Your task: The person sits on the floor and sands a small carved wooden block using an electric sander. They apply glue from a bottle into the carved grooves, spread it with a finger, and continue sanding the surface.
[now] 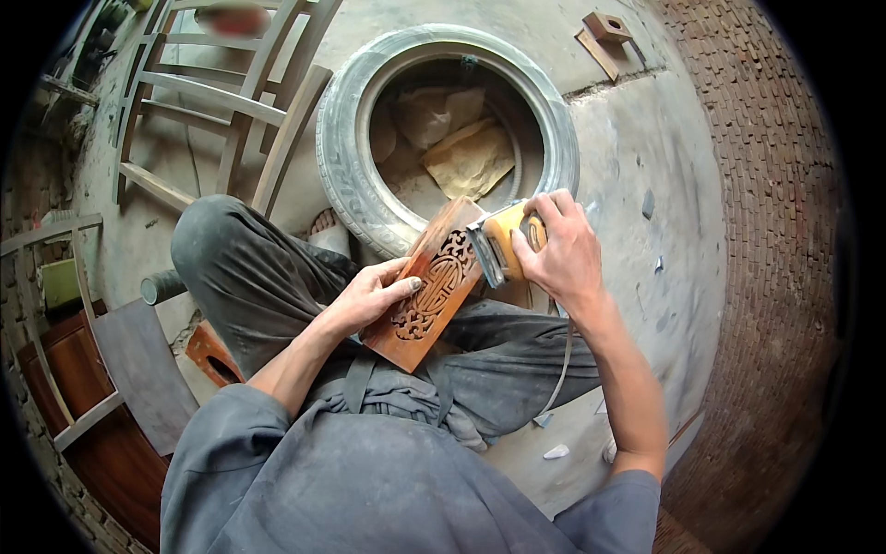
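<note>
A reddish-brown wooden panel point(399, 347) with a pierced, carved pattern lies slanted above my lap, its far end by the tyre's near rim. My left hand point(373, 294) grips its left edge, thumb on the top face and fingers hidden beneath. On the right, my right hand point(565, 247) is wrapped round a yellow electric sander point(503, 242). The sander is tilted, its dark pad side turned toward the panel's right edge; whether they touch, I cannot tell. A pale cord point(563, 369) runs down from the sander past my knee.
A big dusty tyre point(341, 138) lies ahead, with a yellowish crumpled sheet point(472, 159) inside. Wooden frames point(245, 106) stand at far left. A small wooden box point(606, 28) sits at far right, and a brick surface point(766, 138) borders the concrete floor point(664, 305).
</note>
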A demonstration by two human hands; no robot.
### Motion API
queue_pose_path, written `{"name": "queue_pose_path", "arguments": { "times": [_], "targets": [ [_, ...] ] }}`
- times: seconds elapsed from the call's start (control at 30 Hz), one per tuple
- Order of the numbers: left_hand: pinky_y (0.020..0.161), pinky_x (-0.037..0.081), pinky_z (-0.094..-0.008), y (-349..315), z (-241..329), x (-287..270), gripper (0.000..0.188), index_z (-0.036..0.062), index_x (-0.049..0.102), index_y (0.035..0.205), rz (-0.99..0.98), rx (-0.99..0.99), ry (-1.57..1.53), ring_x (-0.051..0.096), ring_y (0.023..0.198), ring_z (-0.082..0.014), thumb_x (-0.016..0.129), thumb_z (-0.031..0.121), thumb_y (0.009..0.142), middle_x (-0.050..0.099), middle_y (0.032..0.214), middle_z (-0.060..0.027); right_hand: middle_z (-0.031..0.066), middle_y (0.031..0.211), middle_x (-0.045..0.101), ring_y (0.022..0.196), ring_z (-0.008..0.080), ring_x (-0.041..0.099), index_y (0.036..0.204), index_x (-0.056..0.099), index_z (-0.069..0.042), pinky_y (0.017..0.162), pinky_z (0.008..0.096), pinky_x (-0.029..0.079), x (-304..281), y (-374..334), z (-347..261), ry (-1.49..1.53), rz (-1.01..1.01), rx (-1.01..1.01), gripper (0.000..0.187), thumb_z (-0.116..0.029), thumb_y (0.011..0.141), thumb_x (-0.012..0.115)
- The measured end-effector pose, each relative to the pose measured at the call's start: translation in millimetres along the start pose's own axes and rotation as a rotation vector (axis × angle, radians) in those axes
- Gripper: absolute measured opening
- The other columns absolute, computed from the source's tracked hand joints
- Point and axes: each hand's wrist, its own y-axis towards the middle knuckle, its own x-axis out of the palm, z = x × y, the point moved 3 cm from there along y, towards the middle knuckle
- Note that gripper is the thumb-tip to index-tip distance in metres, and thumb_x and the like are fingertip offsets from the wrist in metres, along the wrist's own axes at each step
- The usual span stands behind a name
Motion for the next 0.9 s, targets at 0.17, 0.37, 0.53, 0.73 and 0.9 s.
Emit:
{"name": "queue_pose_path", "arguments": {
  "times": [0.17,0.37,0.53,0.73,0.9],
  "targets": [
    [0.108,0.046,-0.032,-2,-2,-1,0.051,-0.0053,0.051,0.148,0.0,-0.044,0.003,0.06,0.122,-0.0138,0.061,0.02,0.106,0.064,0.136,-0.0088,0.0113,0.105,0.059,0.096,0.0339,0.062,0.104,0.065,-0.009,0.079,0.0446,0.055,5,-17,-34,0.001,-0.054,0.071,0.027,-0.018,0.081,0.078],
    [0.11,0.045,-0.0326,-2,-3,0,0.053,-0.0052,0.048,0.15,-0.03,-0.043,-0.009,0.059,0.126,-0.015,0.061,0.02,0.106,0.063,0.14,-0.0102,0.0121,0.104,0.06,0.095,0.0351,0.062,0.103,0.066,-0.008,0.081,0.0451,0.055,3,-24,-46,0.01,-0.062,0.113,0.028,-0.017,0.08,0.078],
    [0.109,0.046,-0.0322,0,0,1,0.053,-0.0052,0.048,0.15,-0.029,-0.042,0.067,0.06,0.124,-0.0149,0.061,0.02,0.106,0.063,0.138,-0.0104,0.0128,0.102,0.06,0.097,0.0353,0.063,0.103,0.065,-0.008,0.083,0.0457,0.054,3,0,1,-0.021,0.04,-0.032,0.026,-0.017,0.082,0.076],
    [0.11,0.046,-0.0328,-2,-5,-1,0.051,-0.0049,0.05,0.15,0.009,-0.025,0.006,0.06,0.124,-0.0152,0.061,0.02,0.106,0.063,0.139,-0.0103,0.0126,0.102,0.059,0.097,0.0352,0.063,0.103,0.064,-0.008,0.083,0.0457,0.054,7,4,-31,0.004,-0.004,0.064,0.027,-0.018,0.082,0.076],
    [0.113,0.042,-0.0325,4,-5,1,0.053,-0.0043,0.048,0.152,0.009,-0.033,-0.022,0.057,0.129,-0.015,0.06,0.019,0.106,0.062,0.141,-0.0096,0.0132,0.112,0.06,0.105,0.034,0.062,0.109,0.069,-0.011,0.094,0.0429,0.056,4,-27,-74,0.041,-0.242,0.332,0.031,-0.02,0.081,0.078]
  ]
}}
